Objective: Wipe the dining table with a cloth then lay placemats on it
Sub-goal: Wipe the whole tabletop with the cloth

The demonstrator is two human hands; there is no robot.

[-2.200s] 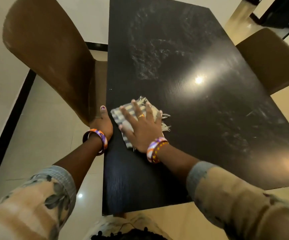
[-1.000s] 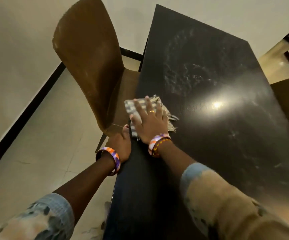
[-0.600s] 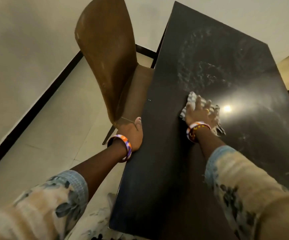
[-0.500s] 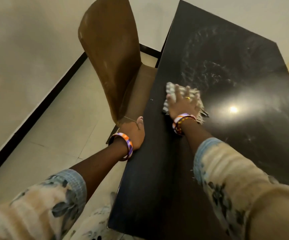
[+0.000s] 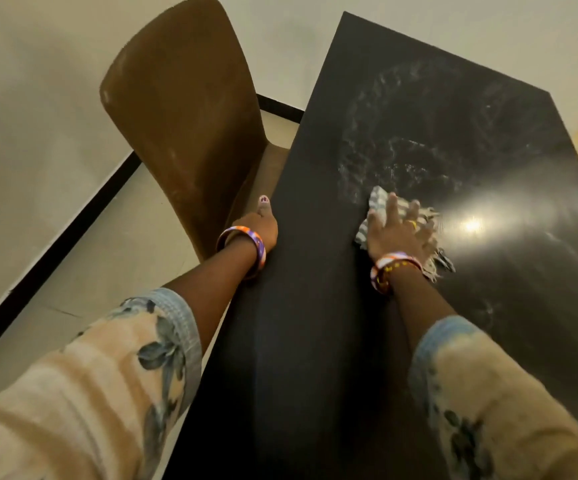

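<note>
The right hand (image 5: 396, 233) lies flat with fingers spread on a checked, fringed cloth (image 5: 377, 209), pressing it against the dark dining table (image 5: 315, 341). The cloth sits toward the middle of the tabletop, at the near edge of a patch of pale, swirled smears (image 5: 401, 147); its fringe trails out to the right of the wrist, and the hand is blurred. Just to the right of the cloth a bright glare from a light (image 5: 472, 224) reflects off the glossy surface.

The left hand (image 5: 263, 226) rests on the table's left edge — the thumb with its painted nail points up the edge, and the fingers are out of sight over the rim, so whether they curl around it cannot be told. Both wrists carry striped orange, purple and white bangles, the left bangle (image 5: 242, 249) well apart from the right bangle (image 5: 393, 266), and both forearms come out of pale floral sleeves.

A brown chair (image 5: 183, 119) stands pushed in close against the table's left side, its curved back rising just beyond the left hand. Behind it, light floor tiles meet a black skirting strip (image 5: 73, 220) along the wall. No placemats lie on the visible tabletop.
</note>
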